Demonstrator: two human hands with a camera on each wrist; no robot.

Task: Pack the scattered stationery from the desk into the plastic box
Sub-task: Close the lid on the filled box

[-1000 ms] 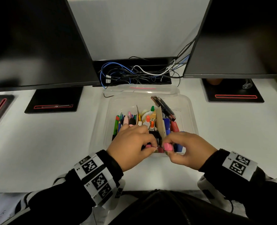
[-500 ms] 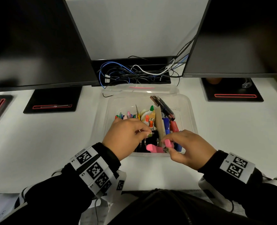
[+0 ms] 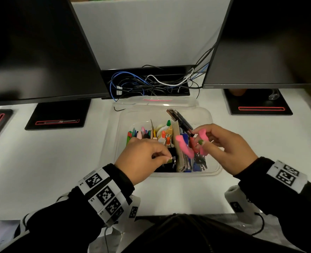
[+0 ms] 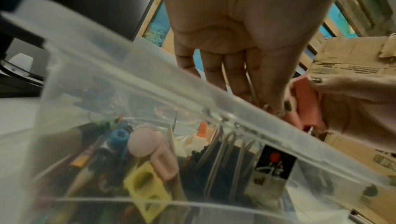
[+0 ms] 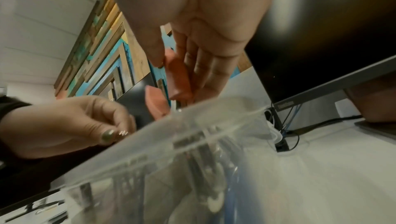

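Nearest me, both black sleeves with their marker-printed white wristbands [image 3: 103, 192] reach in over the near edge of the white desk [image 3: 41, 161]. The left hand [image 3: 142, 161] sits at the near rim of the clear plastic box [image 3: 213, 172], thumb and forefinger pinched on the wire handle of a black binder clip [image 3: 171, 161] standing inside; most of the clip is hidden under the hand. The right hand [image 3: 227, 147] hovers over the box's right side, its fingers curled around a pink-handled pair of scissors [image 3: 184, 146] that is smeared by motion; the blades are hard to make out among the clutter below.

Inside the box, a brown cardboard divider [image 3: 178, 143] stands upright. To its left are coloured pens [image 3: 136, 134] and orange- and green-capped glue bottles [image 3: 163, 136]; to its right, blue items I cannot identify. A dark stapler [image 3: 180, 119] leans against the far right wall.

Just beyond lies the clear lid [image 3: 154, 103], then a black tray of tangled cables [image 3: 147, 83]. Two dark monitors [image 3: 32, 52] flank the scene, cut off by the frame.
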